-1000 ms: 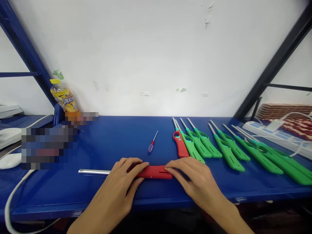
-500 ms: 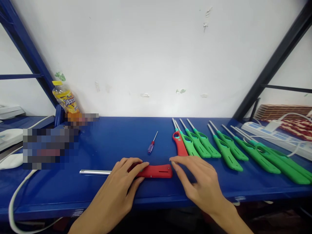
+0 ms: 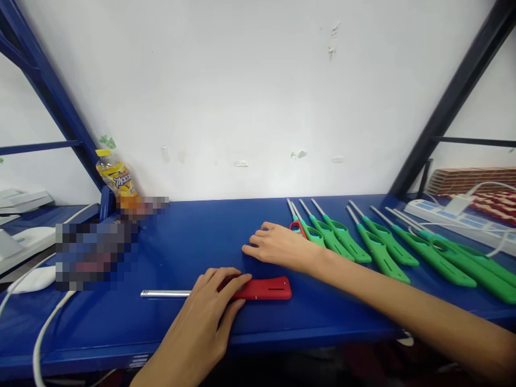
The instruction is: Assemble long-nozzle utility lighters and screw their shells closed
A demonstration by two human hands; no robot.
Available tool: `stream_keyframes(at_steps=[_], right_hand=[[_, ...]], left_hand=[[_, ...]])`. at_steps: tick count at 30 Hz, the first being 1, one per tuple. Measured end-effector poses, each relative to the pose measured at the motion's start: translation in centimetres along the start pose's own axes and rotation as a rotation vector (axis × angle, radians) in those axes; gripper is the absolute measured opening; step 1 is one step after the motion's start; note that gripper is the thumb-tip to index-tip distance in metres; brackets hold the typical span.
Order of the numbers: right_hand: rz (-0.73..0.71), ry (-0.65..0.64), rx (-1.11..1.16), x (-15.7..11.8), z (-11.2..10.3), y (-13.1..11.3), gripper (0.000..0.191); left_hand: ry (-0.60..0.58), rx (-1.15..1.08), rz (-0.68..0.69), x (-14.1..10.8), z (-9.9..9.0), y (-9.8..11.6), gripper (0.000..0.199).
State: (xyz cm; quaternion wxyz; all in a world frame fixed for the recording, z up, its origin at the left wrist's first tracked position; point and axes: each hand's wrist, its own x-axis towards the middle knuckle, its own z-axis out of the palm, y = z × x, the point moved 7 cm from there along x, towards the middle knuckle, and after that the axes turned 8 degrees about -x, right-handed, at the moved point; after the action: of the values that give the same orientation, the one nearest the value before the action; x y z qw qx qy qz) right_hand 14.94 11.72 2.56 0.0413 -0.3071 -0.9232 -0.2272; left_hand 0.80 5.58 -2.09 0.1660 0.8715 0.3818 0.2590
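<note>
A red gas lighter (image 3: 268, 288) lies along the front of the blue table, its silver barrel pointing left. My left hand (image 3: 213, 301) is closed around its trigger part, fingers on top and thumb at the near edge. Beyond it my right hand (image 3: 274, 246) has curled fingers over the place where the small screwdriver lay. That screwdriver is fully hidden by the hand, which appears closed on it. A second red lighter (image 3: 297, 228) shows only its trigger ring and barrel behind my right forearm.
Several green lighters (image 3: 377, 250) lie in a row on the right of the blue table (image 3: 201, 236). At the far right is a white power strip (image 3: 439, 215) with cables. A yellow-capped bottle (image 3: 119, 180) and a blurred patch (image 3: 97, 252) are at the left, near a white cable (image 3: 48, 322).
My right hand has left the end of the red lighter and reached forward and left over the screwdriver, covering it. My left hand stays on the lighter. The view has shifted slightly.
</note>
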Motion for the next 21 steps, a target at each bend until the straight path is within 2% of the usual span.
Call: stream_keyframes(at_steps=[2,4,5,7,9,11,15,18,21], right_hand=[[0.047,0.036,0.015,-0.8,-1.0,0.5,0.028],[0.181,0.137,0.082,-2.5,-2.9,1.3,0.03],[0.28,0.214,0.149,-3.6,-4.0,1.7,0.03],[0.533,0.504,0.499,-6.6,-5.8,2.9,0.033],[0.7,0.68,0.753,-9.2,-5.9,2.9,0.041],[0.753,0.725,0.859,-10.6,-5.3,1.9,0.04],[0.784,0.814,0.93,-11.8,-4.0,0.5,0.04],[0.787,0.895,0.97,-11.8,-3.4,0.2,0.038],[0.754,0.874,1.011,-11.2,-2.9,0.0,0.038]], left_hand=[[0.004,-0.008,0.003,0.0,0.0,0.0,0.039],[0.007,-0.02,0.001,0.0,0.0,0.0,0.037],[0.01,-0.024,-0.002,0.0,0.0,0.0,0.036],[0.017,-0.027,-0.01,0.0,0.0,-0.1,0.035],[0.016,-0.026,-0.014,0.0,0.0,-0.1,0.036],[0.013,-0.027,-0.008,-0.1,0.0,-0.1,0.037],[0.023,-0.016,0.004,-0.2,-0.3,-0.1,0.037],[0.033,-0.001,0.009,-0.3,-0.4,0.0,0.037],[0.056,0.006,0.021,-0.2,-0.5,0.2,0.036]])
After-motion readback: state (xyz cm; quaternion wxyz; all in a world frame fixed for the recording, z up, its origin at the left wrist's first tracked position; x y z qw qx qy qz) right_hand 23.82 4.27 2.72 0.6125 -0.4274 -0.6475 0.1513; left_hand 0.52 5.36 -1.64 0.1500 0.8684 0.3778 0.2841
